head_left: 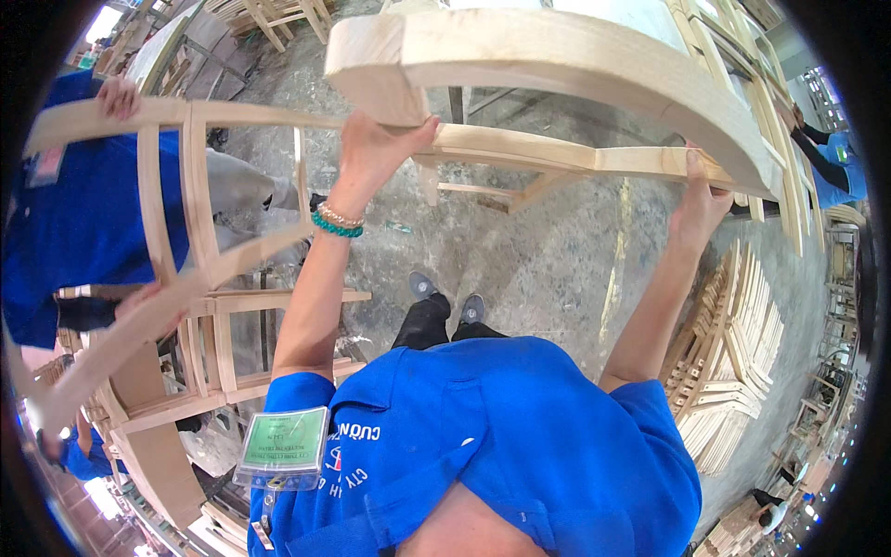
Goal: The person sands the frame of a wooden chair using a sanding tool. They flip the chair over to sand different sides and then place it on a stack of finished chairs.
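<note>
A pale, unpainted wooden chair frame (520, 147) is held up in front of me, its thick curved rail (557, 58) arching across the top of the view. My left hand (376, 153) grips the left end, just under the rail's squared block, with the fingers partly hidden behind the wood. On the far right end, my right hand (698, 206) is closed round the frame, thumb on the near face. Both arms are stretched out ahead of me, raised off the floor.
At left, a co-worker in blue (88, 213) holds another wooden frame (200, 195). More frames (223, 343) stand below it. Curved wooden slats (724, 357) lie stacked on the concrete floor (557, 269) at right. Another person (831, 167) works at far right beside upright frames (784, 139).
</note>
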`<action>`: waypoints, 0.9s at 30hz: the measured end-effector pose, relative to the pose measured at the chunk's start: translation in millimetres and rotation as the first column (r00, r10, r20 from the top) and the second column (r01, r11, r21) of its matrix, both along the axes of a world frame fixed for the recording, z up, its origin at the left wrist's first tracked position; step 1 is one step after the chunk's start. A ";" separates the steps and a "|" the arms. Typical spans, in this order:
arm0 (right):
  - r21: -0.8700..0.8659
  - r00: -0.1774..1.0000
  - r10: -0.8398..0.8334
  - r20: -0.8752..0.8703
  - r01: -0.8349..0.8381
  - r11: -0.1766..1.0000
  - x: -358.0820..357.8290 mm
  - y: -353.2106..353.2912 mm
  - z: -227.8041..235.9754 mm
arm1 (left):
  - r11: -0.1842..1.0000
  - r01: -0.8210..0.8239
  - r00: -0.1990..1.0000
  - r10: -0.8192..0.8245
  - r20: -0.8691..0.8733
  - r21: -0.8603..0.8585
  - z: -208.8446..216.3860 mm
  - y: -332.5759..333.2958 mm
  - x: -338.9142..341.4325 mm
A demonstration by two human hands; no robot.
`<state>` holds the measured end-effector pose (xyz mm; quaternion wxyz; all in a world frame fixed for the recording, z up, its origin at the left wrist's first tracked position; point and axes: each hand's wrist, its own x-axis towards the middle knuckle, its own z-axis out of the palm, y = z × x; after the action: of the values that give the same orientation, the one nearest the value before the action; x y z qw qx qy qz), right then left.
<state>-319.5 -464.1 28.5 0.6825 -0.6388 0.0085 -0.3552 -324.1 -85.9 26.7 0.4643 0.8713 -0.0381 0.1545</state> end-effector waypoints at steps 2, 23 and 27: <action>-0.039 1.000 0.025 -0.009 -0.025 0.999 8.4 10.9 7.6 | 0.999 -0.003 1.000 0.004 0.022 -0.034 -13.6 7.6 19.4; -0.252 0.800 -0.119 -0.589 -0.041 0.967 65.2 20.3 24.3 | 0.894 -0.043 0.996 0.074 0.052 -0.446 -41.5 24.1 142.6; -0.252 0.815 -0.024 -0.579 -0.150 0.956 89.9 11.9 35.2 | 0.893 0.080 0.986 -0.006 0.168 -0.442 -1.8 30.1 198.9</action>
<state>-229.6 -452.2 63.7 0.5597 -0.8077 0.1416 -0.1198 -125.2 -55.8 24.9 0.6509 0.7245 -0.0585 0.2190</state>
